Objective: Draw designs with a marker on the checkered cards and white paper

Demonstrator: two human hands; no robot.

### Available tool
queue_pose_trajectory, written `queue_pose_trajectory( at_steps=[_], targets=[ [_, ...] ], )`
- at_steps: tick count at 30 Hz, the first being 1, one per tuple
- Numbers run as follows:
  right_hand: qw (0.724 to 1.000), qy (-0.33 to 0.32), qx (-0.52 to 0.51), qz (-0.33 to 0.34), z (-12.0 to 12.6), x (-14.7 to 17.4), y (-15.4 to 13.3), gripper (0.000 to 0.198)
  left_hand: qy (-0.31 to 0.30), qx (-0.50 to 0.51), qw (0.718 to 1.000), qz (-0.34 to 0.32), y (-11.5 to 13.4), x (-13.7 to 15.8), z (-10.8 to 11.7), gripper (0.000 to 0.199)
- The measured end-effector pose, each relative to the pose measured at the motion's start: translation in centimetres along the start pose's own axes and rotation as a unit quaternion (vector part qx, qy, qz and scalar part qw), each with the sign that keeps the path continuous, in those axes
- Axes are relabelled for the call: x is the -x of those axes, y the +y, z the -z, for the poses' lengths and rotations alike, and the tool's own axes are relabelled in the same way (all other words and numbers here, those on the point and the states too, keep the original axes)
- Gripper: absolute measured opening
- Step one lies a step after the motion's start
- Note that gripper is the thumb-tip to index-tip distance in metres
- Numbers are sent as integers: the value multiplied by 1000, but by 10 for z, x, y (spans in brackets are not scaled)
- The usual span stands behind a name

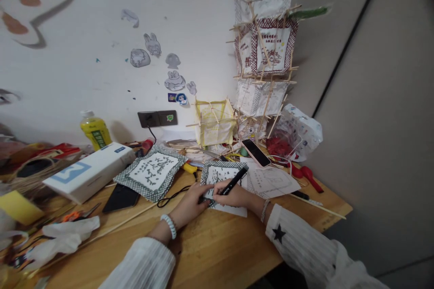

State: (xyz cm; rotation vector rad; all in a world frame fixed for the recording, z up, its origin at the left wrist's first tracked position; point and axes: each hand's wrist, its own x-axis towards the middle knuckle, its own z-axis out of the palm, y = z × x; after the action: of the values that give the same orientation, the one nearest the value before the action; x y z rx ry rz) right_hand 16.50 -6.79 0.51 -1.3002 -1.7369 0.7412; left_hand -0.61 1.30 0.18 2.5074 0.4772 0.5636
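Note:
A black marker (233,180) is gripped in my right hand (228,193), its lower end angled down to a sheet of paper (233,210). That sheet carries a dark green checked border and small dark drawings inside it; my right hand covers part of it. At the sheet's left edge rests my left hand (190,205), index finger and thumb apart, pressing on the paper. To the left lies a second bordered sheet (154,172) with plant-like drawings and writing. A paler sheet with line drawings (271,180) sits to the right, under a phone (256,152).
Behind stand a yellow paper-and-stick lantern (214,124) and a tall stack of paper lanterns (271,49). A white box (90,171), a drink bottle (95,131), twine (34,174), and orange-handled scissors (73,216) occupy the left. A thin stick (118,226) crosses the wooden table (210,253).

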Motion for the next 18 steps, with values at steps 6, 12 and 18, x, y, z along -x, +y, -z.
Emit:
queue_pose_trajectory(
  at_steps=[6,12,18],
  targets=[
    [999,19,36,4,3,-2,-1,13,-17,-20,1000,5,-2,0,-1,41],
    [999,18,41,-15,6,-2,-3,14,-16,-24,1000,13,-2,-1,-1,40],
    [998,52,2,-47,10,-2,-2,13,-1,-3,999,32,-2,1,-3,51]
  ],
)
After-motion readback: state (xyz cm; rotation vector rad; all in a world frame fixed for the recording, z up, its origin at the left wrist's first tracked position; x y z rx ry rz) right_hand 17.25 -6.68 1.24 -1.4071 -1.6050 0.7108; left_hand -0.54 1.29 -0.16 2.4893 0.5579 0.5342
